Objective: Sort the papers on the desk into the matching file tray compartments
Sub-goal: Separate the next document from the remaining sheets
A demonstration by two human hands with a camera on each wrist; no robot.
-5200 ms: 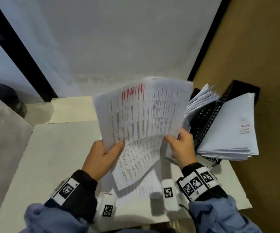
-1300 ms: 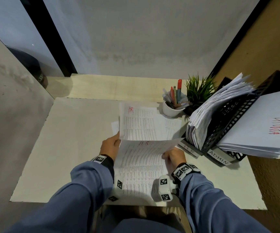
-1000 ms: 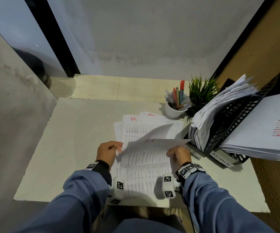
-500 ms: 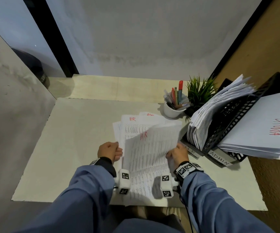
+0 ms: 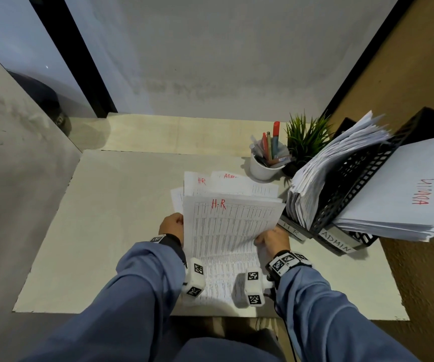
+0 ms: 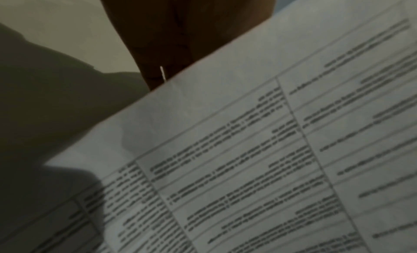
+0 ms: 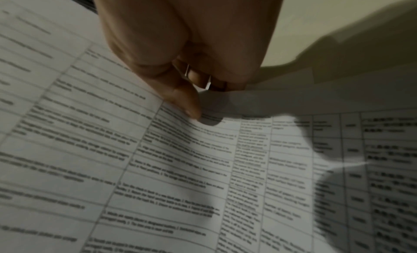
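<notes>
A printed sheet headed "HR" in red is held up over the desk between both hands. My left hand grips its left edge, fingers hidden behind the paper; in the left wrist view the hand is dark above the sheet. My right hand pinches the right edge, with the thumb on top of the sheet and the fingers curled beneath. Under it lies a loose pile of papers marked HR and ADMIN. The black file tray stands at right, with labels HR and ADMIN, both compartments full.
A white cup of pens and a small green plant stand behind the pile, next to the tray. The desk ends at a wall on the left and a brown wall on the right.
The top HR sheet has come up off the pile in my right hand. My left hand, a loose fist beside it half a second ago, now holds its left edge.
</notes>
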